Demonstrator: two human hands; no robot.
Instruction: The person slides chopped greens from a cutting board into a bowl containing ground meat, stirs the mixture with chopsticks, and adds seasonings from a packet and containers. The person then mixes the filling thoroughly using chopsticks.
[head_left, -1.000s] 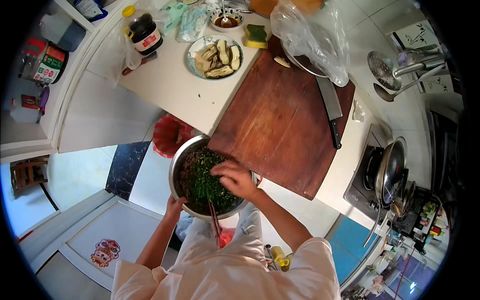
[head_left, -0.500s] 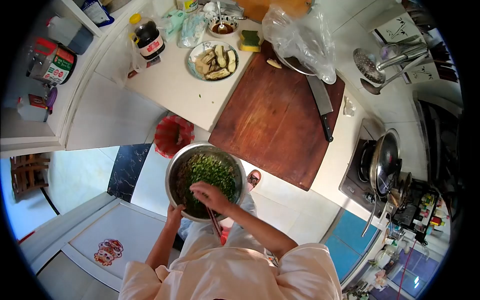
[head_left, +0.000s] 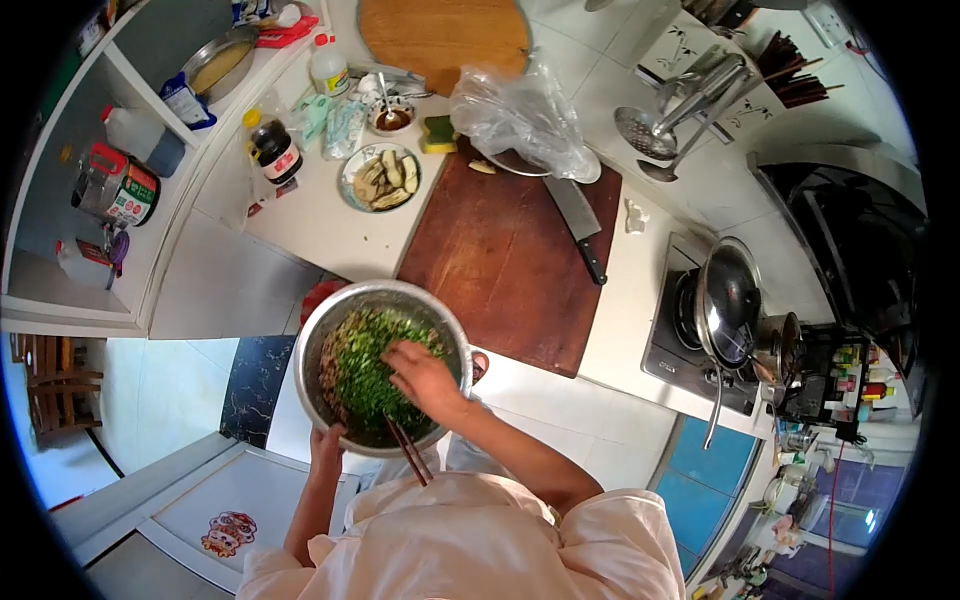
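Observation:
A large steel bowl (head_left: 309, 340) is held in front of my body, with chopped greens (head_left: 365, 365) over a brownish mixture. My left hand (head_left: 327, 446) grips the bowl's lower left rim. Over the greens is my right hand (head_left: 422, 378), fingers spread and touching or just above them; nothing shows in it. Red-brown chopsticks (head_left: 408, 452) lean on the near rim, their tips in the bowl.
Beyond the bowl lies a wooden cutting board (head_left: 500, 265) with a cleaver (head_left: 577, 222). A plate of eggplant pieces (head_left: 380, 178), a sauce bottle (head_left: 273, 150) and a plastic bag (head_left: 520, 120) stand on the counter. A wok (head_left: 730, 300) sits on the stove at right.
The view has shifted, so the counter and board appear further left. The bowl looks higher and closer. My right hand has moved across the greens; my left stays on the rim.

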